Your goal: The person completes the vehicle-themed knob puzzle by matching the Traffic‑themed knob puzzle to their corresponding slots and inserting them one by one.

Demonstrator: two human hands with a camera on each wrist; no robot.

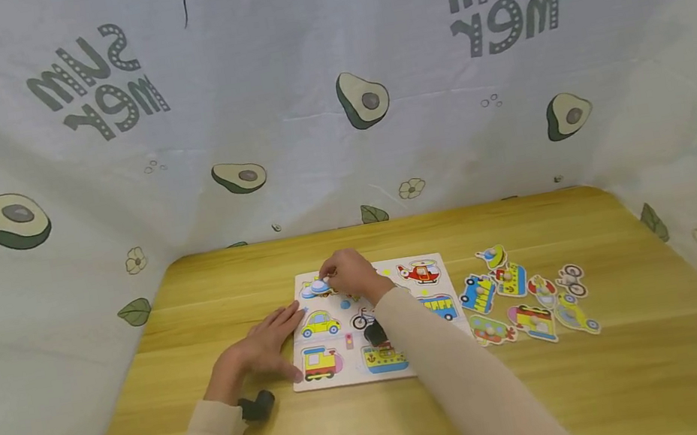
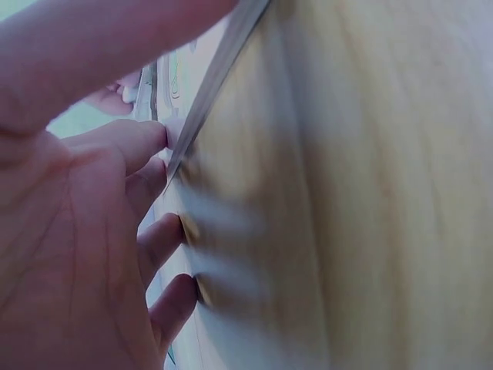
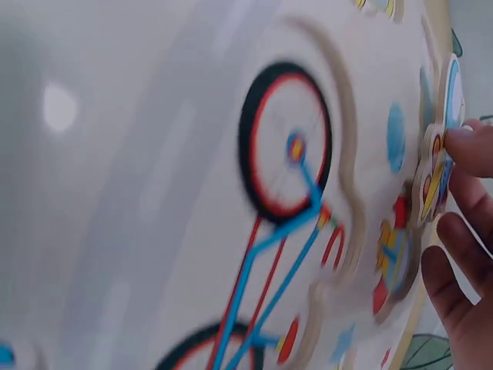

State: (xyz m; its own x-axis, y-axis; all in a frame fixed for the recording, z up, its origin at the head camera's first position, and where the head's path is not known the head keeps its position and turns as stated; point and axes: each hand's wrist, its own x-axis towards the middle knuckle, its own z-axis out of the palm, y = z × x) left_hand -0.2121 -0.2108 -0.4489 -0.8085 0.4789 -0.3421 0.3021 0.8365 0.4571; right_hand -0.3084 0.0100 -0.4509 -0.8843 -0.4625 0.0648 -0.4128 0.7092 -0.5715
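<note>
A white knobbed puzzle board [image 1: 354,370] lies on the wooden table. My right hand [image 1: 352,273] is over its upper left part. Thumb and fingertips pinch a blue, white and yellow puzzle piece [image 3: 430,181], tilted at the board's upper left recess; the fingers partly hide it. My left hand [image 1: 262,347] rests along the board's left edge, fingers extended, thumb near the lower left corner. Around them the board shows a yellow car [image 1: 320,323], a train [image 1: 320,363], a bicycle [image 3: 285,146], a boat [image 1: 384,358], a bus [image 1: 439,306] and a red helicopter [image 1: 422,272].
Several loose puzzle pieces lie right of the board, among them a blue-and-yellow vehicle [image 1: 478,293], a boat [image 1: 511,280], a train [image 1: 535,322], a yellow car [image 1: 573,313] and a bicycle [image 1: 572,281]. A patterned curtain [image 1: 318,199] hangs behind the table [image 1: 650,352].
</note>
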